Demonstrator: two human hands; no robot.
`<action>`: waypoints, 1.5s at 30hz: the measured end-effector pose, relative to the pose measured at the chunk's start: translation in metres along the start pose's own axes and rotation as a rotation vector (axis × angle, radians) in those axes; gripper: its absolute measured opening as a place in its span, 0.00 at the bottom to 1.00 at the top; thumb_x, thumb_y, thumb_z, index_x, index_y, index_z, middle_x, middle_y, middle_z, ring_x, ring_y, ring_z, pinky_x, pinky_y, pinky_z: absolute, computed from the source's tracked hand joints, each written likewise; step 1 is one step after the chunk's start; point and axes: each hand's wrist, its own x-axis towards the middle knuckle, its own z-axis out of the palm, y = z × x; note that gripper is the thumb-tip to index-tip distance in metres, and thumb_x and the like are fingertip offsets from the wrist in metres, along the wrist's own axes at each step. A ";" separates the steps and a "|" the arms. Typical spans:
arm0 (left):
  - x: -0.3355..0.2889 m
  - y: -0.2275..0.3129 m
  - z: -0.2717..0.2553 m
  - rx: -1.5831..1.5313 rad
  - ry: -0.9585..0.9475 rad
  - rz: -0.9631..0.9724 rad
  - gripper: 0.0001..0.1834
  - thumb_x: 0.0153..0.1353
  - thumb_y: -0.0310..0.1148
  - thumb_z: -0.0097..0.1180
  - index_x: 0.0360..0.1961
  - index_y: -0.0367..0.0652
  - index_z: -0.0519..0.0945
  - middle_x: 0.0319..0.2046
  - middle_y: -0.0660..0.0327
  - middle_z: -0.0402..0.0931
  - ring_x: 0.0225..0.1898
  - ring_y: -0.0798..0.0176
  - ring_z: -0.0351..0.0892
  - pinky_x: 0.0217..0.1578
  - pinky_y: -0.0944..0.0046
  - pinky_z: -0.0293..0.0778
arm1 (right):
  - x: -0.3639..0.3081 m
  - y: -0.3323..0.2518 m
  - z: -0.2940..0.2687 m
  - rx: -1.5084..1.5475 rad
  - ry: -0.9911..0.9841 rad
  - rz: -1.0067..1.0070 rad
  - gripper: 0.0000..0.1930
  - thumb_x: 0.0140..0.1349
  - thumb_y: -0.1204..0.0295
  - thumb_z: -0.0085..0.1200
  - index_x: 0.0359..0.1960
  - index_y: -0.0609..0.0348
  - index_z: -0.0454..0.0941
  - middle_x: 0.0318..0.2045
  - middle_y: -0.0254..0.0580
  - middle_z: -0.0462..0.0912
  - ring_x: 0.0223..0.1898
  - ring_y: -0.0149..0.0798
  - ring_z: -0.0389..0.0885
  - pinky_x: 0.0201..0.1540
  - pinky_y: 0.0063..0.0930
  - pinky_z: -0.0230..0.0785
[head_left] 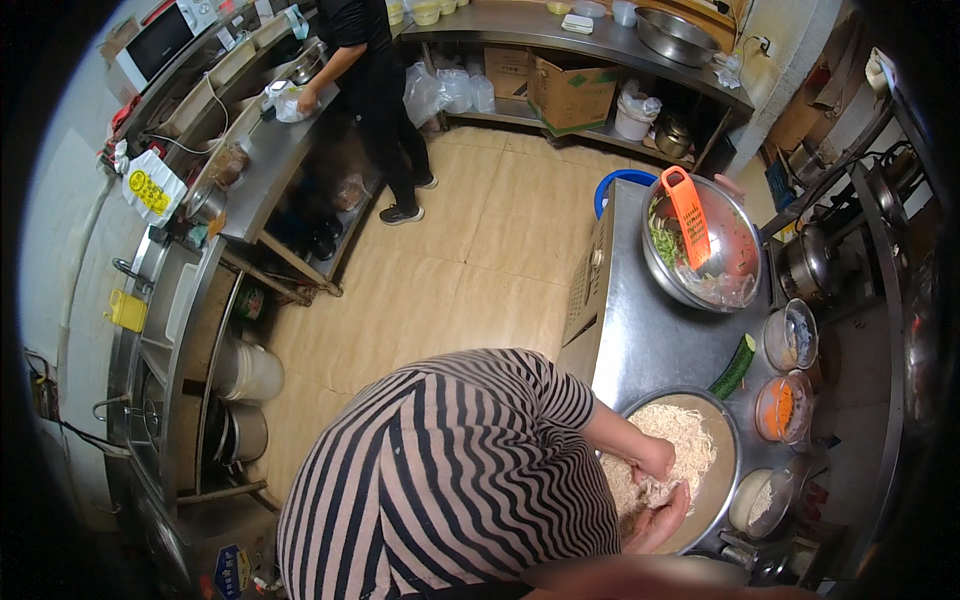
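A wide metal bowl (728,440) on the steel worktop holds a heap of pale, noodle-like strips (685,432). My left hand (655,460) reaches in from a striped sleeve, its fingers bent closed around some strips. Facing it from the lower side, my right hand (665,522) curls around the same clump, close to the left one. Just beyond the bowl lies a dark green cucumber (735,366). Farther along stands a large steel bowl (735,280) with green shreds, a clear plastic bag and an orange grater (688,215) resting in it.
Along the worktop's right side stand a container with whitish residue (790,335), an orange-filled bowl (783,408) and a small bowl (760,500) of pale food. A blue tub (612,185) sits past the far end. A co-worker in black (375,110) handles a plastic bag at the left counter.
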 end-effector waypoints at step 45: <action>0.005 -0.004 0.000 0.066 0.177 0.222 0.15 0.37 0.19 0.63 0.30 0.37 0.75 0.24 0.57 0.73 0.23 0.63 0.74 0.14 0.63 0.70 | -0.001 0.010 -0.003 -0.269 0.012 -0.246 0.22 0.52 0.85 0.50 0.52 0.68 0.65 0.38 0.44 0.76 0.34 0.33 0.75 0.34 0.23 0.70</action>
